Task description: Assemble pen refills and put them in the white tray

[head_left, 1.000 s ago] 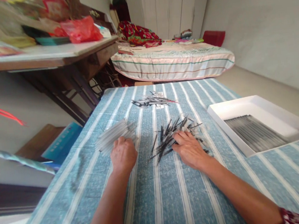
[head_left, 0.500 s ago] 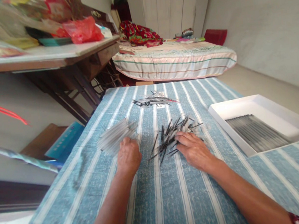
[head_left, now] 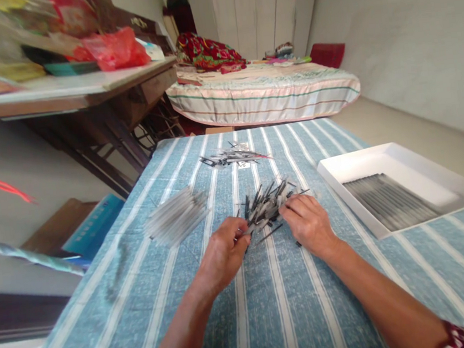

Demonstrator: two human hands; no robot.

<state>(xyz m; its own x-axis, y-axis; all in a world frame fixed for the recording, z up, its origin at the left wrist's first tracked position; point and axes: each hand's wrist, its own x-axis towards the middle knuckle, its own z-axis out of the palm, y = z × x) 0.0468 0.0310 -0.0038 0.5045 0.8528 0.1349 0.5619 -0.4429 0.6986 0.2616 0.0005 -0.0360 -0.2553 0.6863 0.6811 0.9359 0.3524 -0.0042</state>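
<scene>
A loose pile of thin black and clear sticks (head_left: 265, 203), resembling pen refills, lies crosswise in the middle of the cloth. At its left edge, my left hand (head_left: 227, 250) has thumb and forefinger pinched on stick ends. My right hand (head_left: 309, 222) is closed at the pile's right side, its curled fingertips on the sticks there. Exactly how many each hand grips is hidden. Left of the pile lies a neat bundle of pale translucent sticks (head_left: 176, 216), slightly blurred, touched by neither hand.
On the right, a white open box (head_left: 418, 167) holds a row of dark sticks (head_left: 390, 203). Farther back lies a smaller group of sticks (head_left: 230, 157) over a printed paper. The striped blue cloth (head_left: 149, 328) covers the table. A side table (head_left: 137, 76) stands left, a bed (head_left: 265, 95) beyond.
My left hand has moved right, from the pale bundle to the left edge of the loose pile. My right hand stays at the pile. The view has shifted slightly.
</scene>
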